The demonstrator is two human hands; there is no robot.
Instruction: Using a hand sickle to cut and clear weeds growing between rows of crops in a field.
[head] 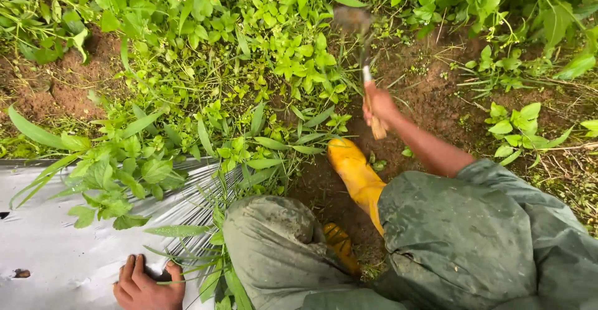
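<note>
A broad silver plastic mulch sheet [56,235] covers the ground at the left, green weeds [205,67] crowding its edge; the left hand [148,285] presses on it, fingers curled, while the right hand [380,108] grips a wooden-handled hoe [361,48] raised over bare soil [430,92] beside a yellow rubber boot [355,173]

setting was outdoors, a garden plot in even daylight. ground was bare reddish-brown soil [436,92], damp in look, with a second patch of the same soil at the upper left. dense green weeds [249,48] covered the top and centre. a silver plastic mulch sheet [50,248] lay along the lower left, weeds overlapping its edge.
</note>
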